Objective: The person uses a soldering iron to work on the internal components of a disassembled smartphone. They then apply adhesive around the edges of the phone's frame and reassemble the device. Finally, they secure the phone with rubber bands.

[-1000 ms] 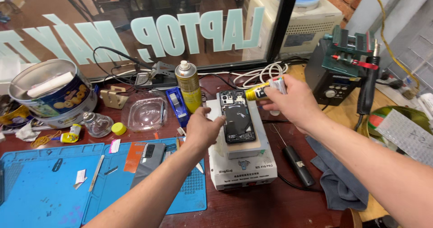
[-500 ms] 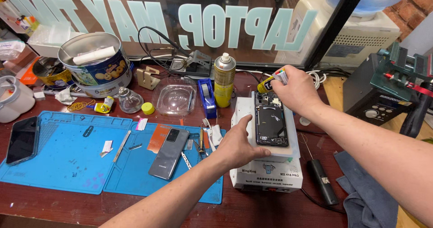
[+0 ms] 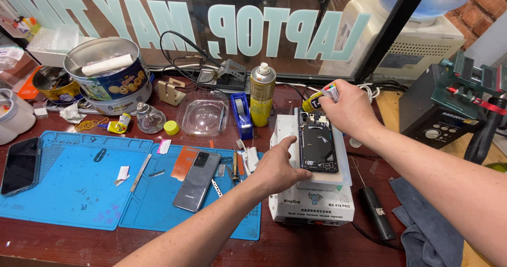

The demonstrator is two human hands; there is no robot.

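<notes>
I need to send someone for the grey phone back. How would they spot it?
Start at the blue mat on the table. The grey phone back lies face-down on its right half, left of the left hand. Unlike the black phone at the mat's far left, it is grey with a corner camera block.
</notes>
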